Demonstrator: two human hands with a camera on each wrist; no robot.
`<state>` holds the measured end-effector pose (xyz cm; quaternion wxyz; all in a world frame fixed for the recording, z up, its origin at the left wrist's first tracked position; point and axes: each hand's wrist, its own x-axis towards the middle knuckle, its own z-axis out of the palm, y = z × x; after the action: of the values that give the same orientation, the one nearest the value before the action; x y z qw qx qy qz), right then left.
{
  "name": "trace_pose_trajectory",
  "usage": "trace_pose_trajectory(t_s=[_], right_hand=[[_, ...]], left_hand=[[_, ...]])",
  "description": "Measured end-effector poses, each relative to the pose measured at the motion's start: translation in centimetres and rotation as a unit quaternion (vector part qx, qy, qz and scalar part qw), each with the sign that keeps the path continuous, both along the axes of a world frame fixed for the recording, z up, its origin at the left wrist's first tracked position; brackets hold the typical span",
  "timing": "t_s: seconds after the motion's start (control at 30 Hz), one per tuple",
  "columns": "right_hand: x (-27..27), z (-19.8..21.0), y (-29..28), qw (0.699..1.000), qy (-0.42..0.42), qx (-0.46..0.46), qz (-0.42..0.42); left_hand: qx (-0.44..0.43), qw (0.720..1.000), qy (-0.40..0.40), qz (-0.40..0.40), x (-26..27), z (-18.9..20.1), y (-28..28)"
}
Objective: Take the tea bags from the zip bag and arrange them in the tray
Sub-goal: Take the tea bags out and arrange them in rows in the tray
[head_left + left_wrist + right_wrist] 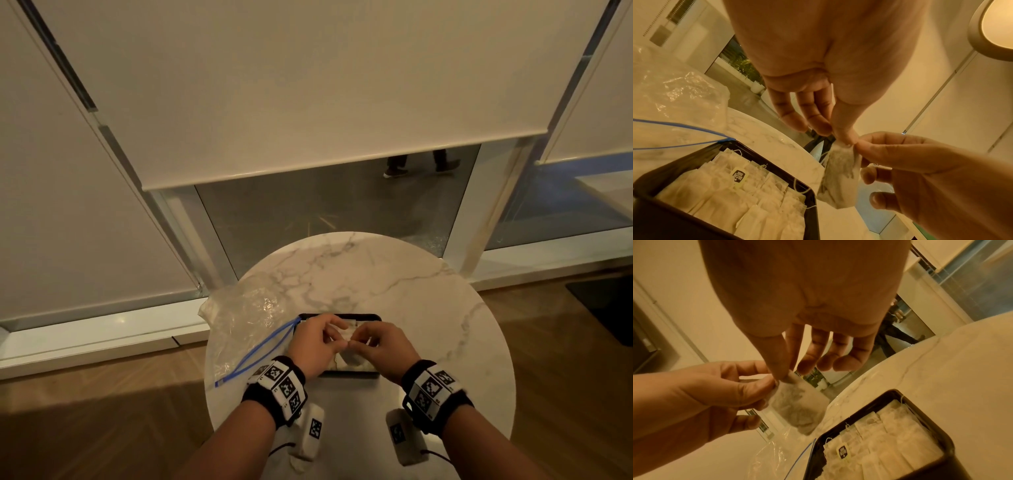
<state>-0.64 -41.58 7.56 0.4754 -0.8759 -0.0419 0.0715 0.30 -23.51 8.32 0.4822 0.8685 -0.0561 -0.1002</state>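
Observation:
A white tea bag [840,175] hangs above the black tray [657,216], pinched at its top edge by both hands. My left hand [836,134] holds it between thumb and fingertips, and my right hand [789,374] pinches the same edge from the other side. From the head view, the left hand [317,337] and right hand [376,342] meet over the tray [342,316]. Several tea bags [890,434] lie in rows inside the tray, one with a dark tag [739,176]. The clear zip bag [246,315] with a blue zip lies open left of the tray, touching its corner.
The tray and bag sit on a small round marble table [376,274], with the bag hanging over its left edge. Wood floor surrounds the table. Behind it are windows with lowered blinds, and a person's legs [421,164] show outside.

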Motion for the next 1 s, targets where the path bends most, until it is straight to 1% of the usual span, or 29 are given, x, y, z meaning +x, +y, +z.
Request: trace_pose_trajectory(t_s=[0.1,0.13,0.17,0.23,0.27,0.3,0.33,0.4,0.43,0.53,0.57,0.67,0.8,0.87,1.0], right_hand=[[0.6,0.9,0.1,0.997,0.030,-0.042,0.058],[1.0,1.1,-0.1,0.997,0.035,-0.057,0.043],[1.4,1.2,-0.7,0.997,0.030,-0.069,-0.004],[2.4,1.0,-2.3,0.987,0.007,-0.079,-0.143],[2.7,1.0,-2.9,0.978,-0.003,-0.087,-0.188],[3.0,0.7,-3.3,0.976,-0.001,-0.096,-0.197],[3.2,0.6,-3.3,0.980,0.016,-0.097,-0.172],[2.9,0.3,-2.4,0.991,0.062,-0.074,-0.090],[2.7,0.2,-1.9,0.993,0.074,-0.061,-0.073],[2.7,-0.2,-1.4,0.992,0.083,-0.014,-0.093],[2.8,-0.4,-1.3,0.993,0.083,-0.008,-0.087],[3.2,-1.0,-0.9,0.997,0.060,-0.036,-0.043],[3.6,-1.4,-0.1,0.998,0.056,-0.015,0.023],[3.8,-1.6,0.2,0.997,0.063,0.014,0.039],[4.4,-2.1,0.2,0.996,0.064,0.038,0.041]], left_hand=[[-0.004,1.000,-0.012,0.014,0.0,-0.1,0.7],[-0.002,0.999,-0.020,0.025,0.0,-0.1,1.0],[-0.001,0.999,-0.027,0.032,0.0,-0.1,1.3],[-0.002,0.998,-0.033,0.044,0.3,-0.2,2.0],[-0.002,0.998,-0.035,0.052,0.4,-0.3,2.4],[-0.002,0.998,-0.035,0.059,0.4,-0.4,2.7],[-0.002,0.997,-0.035,0.064,0.5,-0.5,2.9],[0.004,0.998,-0.030,0.063,0.5,-0.9,3.2],[0.006,0.998,-0.025,0.058,0.5,-1.1,3.2],[0.013,0.999,0.005,0.042,0.7,-2.0,3.1],[0.014,0.999,0.015,0.038,0.7,-2.1,3.0],[-0.001,0.999,0.045,0.024,1.2,-2.4,2.4],[-0.010,0.998,0.064,-0.018,1.7,-3.0,1.6],[-0.004,0.998,0.061,-0.033,2.1,-3.5,1.2],[-0.009,0.999,0.038,-0.024,2.5,-4.1,0.8]])
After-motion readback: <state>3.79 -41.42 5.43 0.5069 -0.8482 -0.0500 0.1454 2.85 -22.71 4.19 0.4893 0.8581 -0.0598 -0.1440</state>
